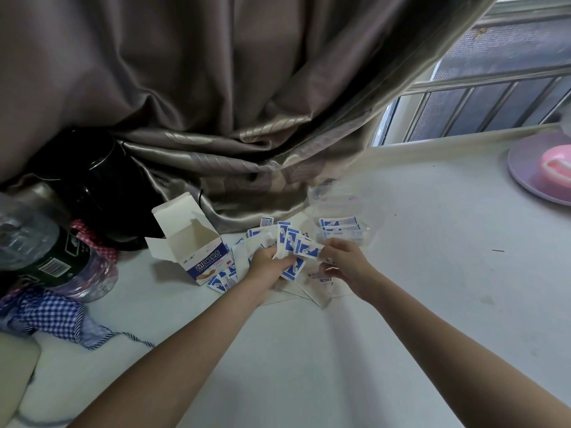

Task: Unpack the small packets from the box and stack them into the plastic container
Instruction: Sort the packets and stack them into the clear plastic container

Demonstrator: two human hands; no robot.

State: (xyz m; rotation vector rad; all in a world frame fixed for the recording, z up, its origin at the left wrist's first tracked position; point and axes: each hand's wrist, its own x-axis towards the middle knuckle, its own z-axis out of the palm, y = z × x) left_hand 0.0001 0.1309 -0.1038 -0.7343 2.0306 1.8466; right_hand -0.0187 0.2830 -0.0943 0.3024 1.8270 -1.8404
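fanned packets pinched in left hand, right hand gripping fan's right end; container just beyond right hand, nearer it; box left.

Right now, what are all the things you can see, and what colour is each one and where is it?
box: one, white and blue, open, left of the hands
packets: many, blue and white, fanned in the hands, more loose on the table
plastic container: one, clear, beyond the right hand, some packets stacked inside
curtain: one, brown-grey, at the back
kettle: one, black, far left
bottle: one, clear with dark label, lying at left
checked cloth: one, blue and white, lower left
plate: one, purple, far right
table: one, white
left hand: holds packets
right hand: pinches packets
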